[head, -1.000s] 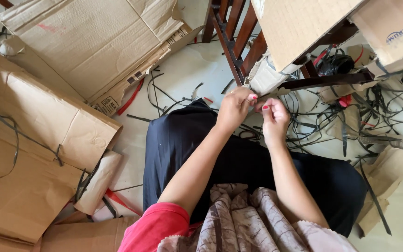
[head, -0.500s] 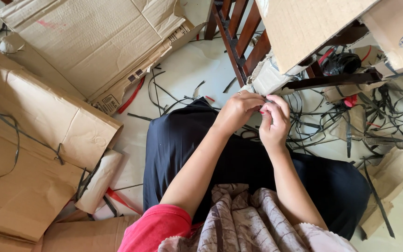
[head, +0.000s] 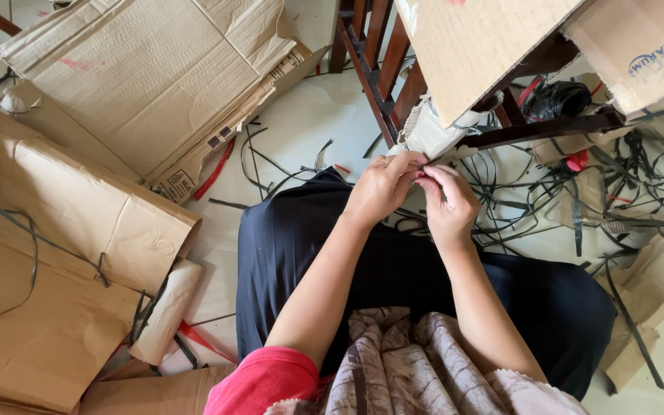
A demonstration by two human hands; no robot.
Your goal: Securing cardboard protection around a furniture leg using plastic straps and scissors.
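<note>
A small dark strip point(head: 432, 184) is pinched between the fingertips of the left hand point(head: 384, 188) and the right hand point(head: 447, 206), just below a pale wrapped bundle point(head: 428, 132) that is wedged under a cardboard box point(head: 478, 46) on a wooden chair point(head: 382, 73). The box's contents are hidden. Most of the strip is covered by the fingers. Loose black straps point(head: 578, 184) are scattered on the floor.

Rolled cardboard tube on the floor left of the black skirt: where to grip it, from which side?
Probably mid-length on the rolled cardboard tube, coming from above. It lies flat, slanting from upper right to lower left, with its long sides exposed. Flattened cardboard crowds its left side and red strapping lies near its lower end, so side or end approaches look tighter.
</note>
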